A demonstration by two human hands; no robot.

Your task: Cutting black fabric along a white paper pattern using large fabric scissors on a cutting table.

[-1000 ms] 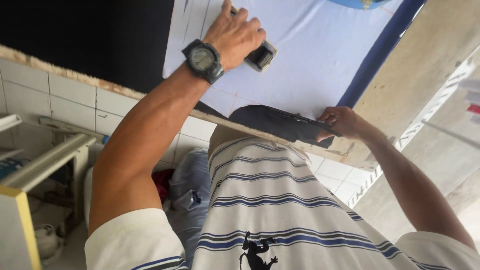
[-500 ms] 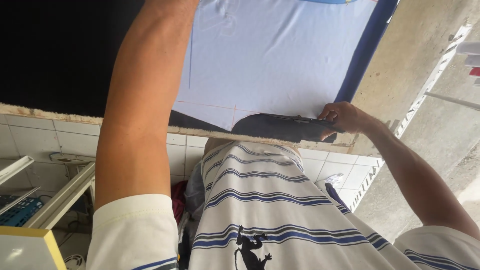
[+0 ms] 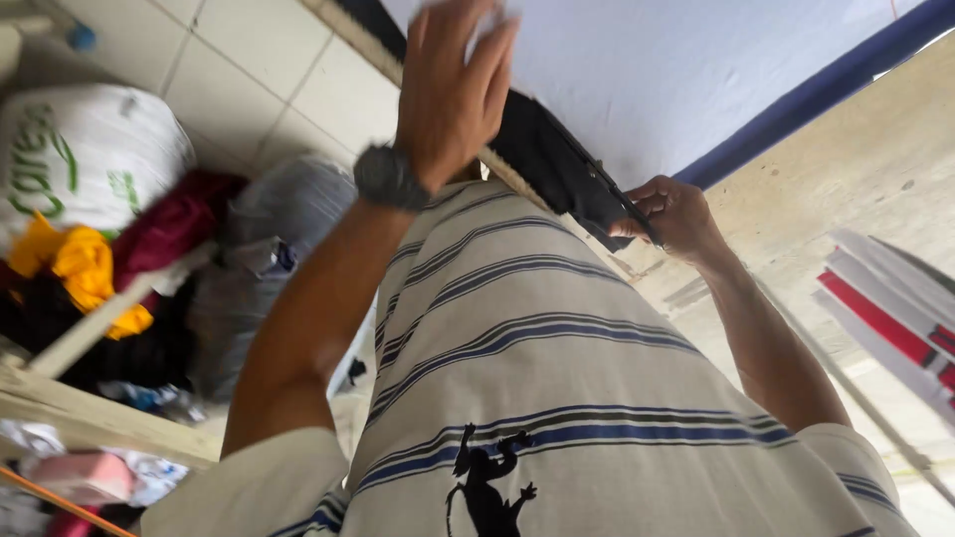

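My left hand [image 3: 453,89] is lifted in front of the table edge, blurred, with its fingers stretched out and nothing in it. A dark watch [image 3: 388,177] sits on that wrist. My right hand [image 3: 676,214] pinches the edge of a dark cloth [image 3: 552,159] that hangs over the table's edge. Behind it a pale blue cloth [image 3: 696,70] with a dark blue border [image 3: 826,85] lies spread on the table. My striped shirt [image 3: 557,378] fills the lower middle of the view.
At the left are a white sack [image 3: 85,149], yellow cloth [image 3: 85,268], maroon cloth [image 3: 174,224] and a grey bundle [image 3: 269,249] behind a wooden rail [image 3: 99,318]. Tiles [image 3: 259,60] lie at the top left. Red and white strips [image 3: 895,318] lie on the concrete floor at right.
My left hand, which held a small dark block on the pale cloth, has pulled back and is now empty. My view has swung left. My right hand keeps its grip.
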